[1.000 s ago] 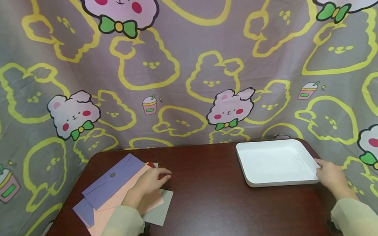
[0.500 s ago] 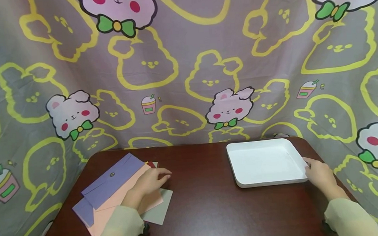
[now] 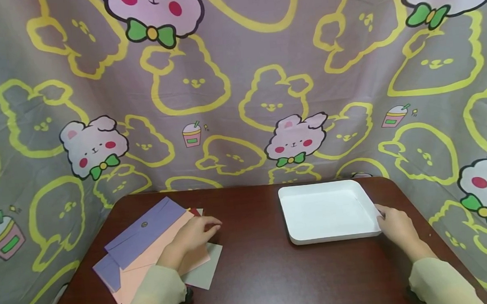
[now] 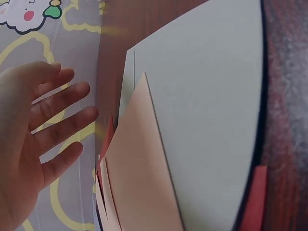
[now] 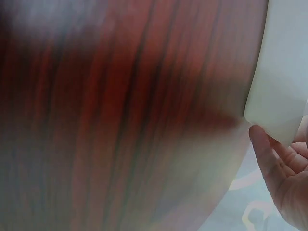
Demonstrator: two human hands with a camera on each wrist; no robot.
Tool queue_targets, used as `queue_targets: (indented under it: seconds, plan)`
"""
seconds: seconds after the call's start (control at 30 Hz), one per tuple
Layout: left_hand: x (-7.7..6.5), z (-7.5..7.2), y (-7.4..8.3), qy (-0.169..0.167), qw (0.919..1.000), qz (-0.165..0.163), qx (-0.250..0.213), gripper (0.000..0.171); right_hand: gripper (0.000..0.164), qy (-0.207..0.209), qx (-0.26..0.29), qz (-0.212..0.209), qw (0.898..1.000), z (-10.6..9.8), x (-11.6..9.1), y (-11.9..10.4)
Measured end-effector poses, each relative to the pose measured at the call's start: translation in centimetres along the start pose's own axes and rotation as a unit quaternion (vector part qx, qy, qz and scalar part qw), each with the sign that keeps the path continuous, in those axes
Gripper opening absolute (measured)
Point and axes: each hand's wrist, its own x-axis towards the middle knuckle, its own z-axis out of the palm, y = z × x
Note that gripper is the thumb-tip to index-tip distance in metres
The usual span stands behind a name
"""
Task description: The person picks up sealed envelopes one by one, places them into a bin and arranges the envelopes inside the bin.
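Note:
My right hand [image 3: 397, 230] holds the right end of a shallow white tray [image 3: 330, 239], which lies on the dark wooden table. In the right wrist view, the thumb [image 5: 262, 147] sits at the lower corner of the tray [image 5: 281, 62], and the other fingers are partly hidden beside its end wall. My left hand [image 3: 191, 233] hovers over a fanned pile of envelopes at the left, its fingers loosely bent around nothing. A purple envelope [image 3: 147, 229] with a round seal is topmost, with peach envelopes [image 3: 165, 249] and a grey-green envelope [image 3: 205, 270] below.
A red bit of paper [image 4: 254, 197] peeks out from under the pile in the left wrist view. Behind the table [image 3: 251, 264] hangs a grey curtain [image 3: 230, 87] printed with cartoon rabbits, running along its back and both sides.
The white tray has slid left along the table, with my right hand moving at its right end. My left hand and the envelopes have stayed where they were.

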Motion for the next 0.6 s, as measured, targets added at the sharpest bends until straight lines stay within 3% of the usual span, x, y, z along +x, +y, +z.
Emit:
queue_targets:
  seconds: [0.27, 0.6]
  plan:
    - [0.0, 0.6, 0.0, 0.007, 0.9996, 0.026, -0.002, 0.018, 0.04, 0.015, 0.008, -0.037, 0.999, 0.9, -0.3, -1.7]
    - [0.3, 2.0, 1.1, 0.005, 0.9997, 0.011, -0.023, 0.018, 0.041, 0.007, 0.011, -0.057, 0.998, 2.0, -0.5, -3.6]
